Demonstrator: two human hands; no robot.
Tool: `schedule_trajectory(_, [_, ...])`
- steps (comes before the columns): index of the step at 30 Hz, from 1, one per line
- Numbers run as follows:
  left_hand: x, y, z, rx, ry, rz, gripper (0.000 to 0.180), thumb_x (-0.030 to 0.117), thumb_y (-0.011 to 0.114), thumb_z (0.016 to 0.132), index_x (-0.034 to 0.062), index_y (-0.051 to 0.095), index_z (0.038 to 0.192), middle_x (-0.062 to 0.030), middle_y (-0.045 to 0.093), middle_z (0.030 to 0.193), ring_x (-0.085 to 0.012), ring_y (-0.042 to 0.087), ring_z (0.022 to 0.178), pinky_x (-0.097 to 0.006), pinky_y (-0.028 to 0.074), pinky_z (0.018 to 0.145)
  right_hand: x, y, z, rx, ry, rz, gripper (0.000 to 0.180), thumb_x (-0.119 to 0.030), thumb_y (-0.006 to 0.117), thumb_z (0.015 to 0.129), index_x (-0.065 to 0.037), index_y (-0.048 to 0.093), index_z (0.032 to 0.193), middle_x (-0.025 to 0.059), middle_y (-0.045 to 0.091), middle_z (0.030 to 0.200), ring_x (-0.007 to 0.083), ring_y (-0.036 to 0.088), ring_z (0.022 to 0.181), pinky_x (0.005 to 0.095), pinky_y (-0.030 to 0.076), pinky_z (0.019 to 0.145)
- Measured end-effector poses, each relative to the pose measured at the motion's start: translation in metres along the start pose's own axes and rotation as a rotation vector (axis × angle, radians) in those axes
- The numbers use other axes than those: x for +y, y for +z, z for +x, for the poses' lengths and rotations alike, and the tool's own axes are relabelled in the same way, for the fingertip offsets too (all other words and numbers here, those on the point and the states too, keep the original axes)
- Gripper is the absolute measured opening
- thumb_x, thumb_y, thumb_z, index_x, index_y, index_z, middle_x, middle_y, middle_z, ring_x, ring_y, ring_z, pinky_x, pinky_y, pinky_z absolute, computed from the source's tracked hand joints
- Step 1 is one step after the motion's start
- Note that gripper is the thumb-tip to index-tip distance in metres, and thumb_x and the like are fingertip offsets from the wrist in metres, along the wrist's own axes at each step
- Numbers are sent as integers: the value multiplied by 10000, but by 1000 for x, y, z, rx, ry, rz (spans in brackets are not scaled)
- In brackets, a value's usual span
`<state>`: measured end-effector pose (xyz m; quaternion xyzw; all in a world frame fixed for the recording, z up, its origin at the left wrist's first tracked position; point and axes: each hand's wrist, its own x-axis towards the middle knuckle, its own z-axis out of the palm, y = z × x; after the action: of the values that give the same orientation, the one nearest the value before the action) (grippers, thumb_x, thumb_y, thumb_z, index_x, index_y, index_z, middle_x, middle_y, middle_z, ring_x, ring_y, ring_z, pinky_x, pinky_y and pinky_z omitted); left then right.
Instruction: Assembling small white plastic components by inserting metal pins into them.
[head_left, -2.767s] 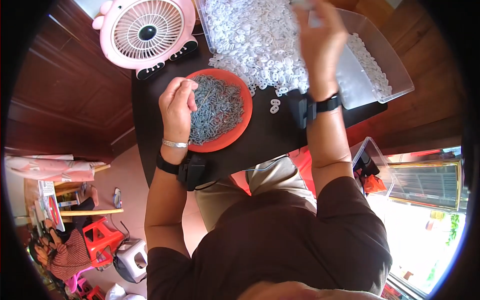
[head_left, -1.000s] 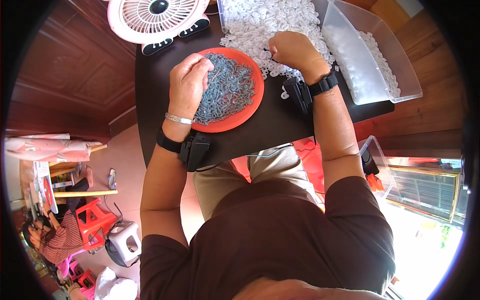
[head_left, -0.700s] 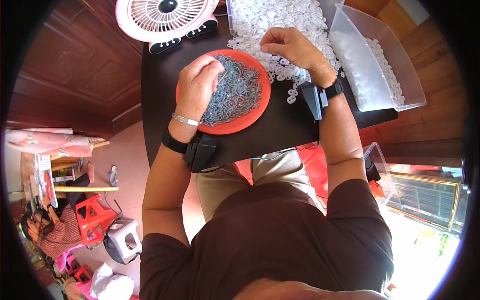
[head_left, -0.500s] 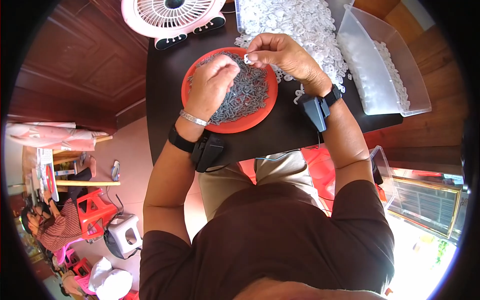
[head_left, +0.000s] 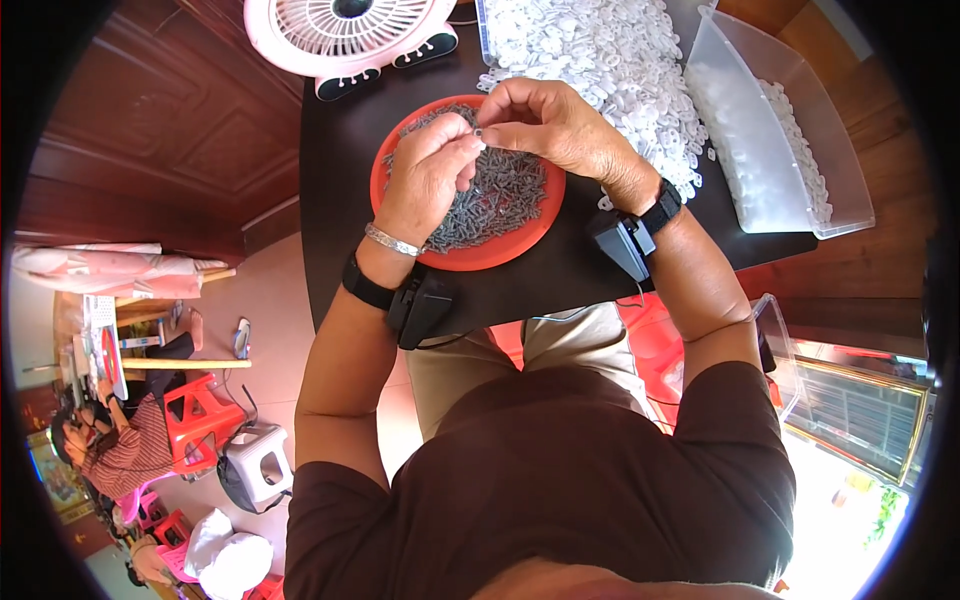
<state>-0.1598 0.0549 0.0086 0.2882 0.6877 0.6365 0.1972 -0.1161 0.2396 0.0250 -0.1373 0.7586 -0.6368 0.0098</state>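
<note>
My right hand (head_left: 560,130) pinches white piece (head_left: 481,144) at my closed left hand (head_left: 425,178); white heap (head_left: 590,50), grey plugs (head_left: 495,205): plenty unused.

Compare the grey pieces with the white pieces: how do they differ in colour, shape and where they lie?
The grey pieces are dull and slim, while the white pieces are pale and flat, with holes. The grey pieces lie in a red plate; many white pieces lie loose on the dark table. Both are small, numerous and jumbled.
</note>
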Motion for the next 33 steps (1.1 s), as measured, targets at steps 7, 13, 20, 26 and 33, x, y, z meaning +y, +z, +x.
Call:
schedule_trajectory(7, [0, -6, 2, -57, -31, -102, 159, 178, 521, 875, 49, 539, 784, 2, 529, 633, -62, 469, 530, -189, 363, 480, 4, 4, -2, -21, -134, -65, 184, -6, 639, 828, -11, 630, 1012, 22, 639, 906, 79, 585, 869, 235, 482, 802])
schedule_trajectory(13, [4, -2, 1, -14, -18, -58, 177, 190, 490, 895, 42, 549, 817, -11, 541, 661, -81, 491, 564, -201, 370, 536, 2, 7, -2, 79, -117, -153, 112, -28, 662, 818, -9, 626, 922, 7, 635, 844, 72, 572, 800, 227, 475, 759])
schedule_trajectory(20, [1, -9, 1, -52, -90, -114, 191, 220, 491, 883, 55, 538, 800, -5, 534, 655, -80, 490, 563, -195, 363, 535, 10, 6, 0, 58, -173, -104, 105, -42, 657, 823, -11, 642, 923, -4, 631, 809, 59, 567, 785, 217, 470, 742])
schedule_trajectory(26, [3, -3, 0, -22, -7, -64, 197, 227, 487, 886, 61, 528, 787, 3, 519, 634, -67, 476, 558, -193, 351, 524, 7, 7, 2, 85, -33, 49, 80, -49, 662, 803, -18, 641, 874, -6, 595, 744, 43, 516, 642, 195, 439, 577])
schedule_trajectory(33, [4, 1, -1, -7, 39, 12, 193, 216, 478, 898, 63, 516, 787, 7, 507, 638, -62, 465, 564, -193, 348, 528, 12, 6, 3, 66, -64, 144, 87, -61, 674, 811, -13, 635, 872, -8, 590, 741, 52, 513, 664, 201, 443, 596])
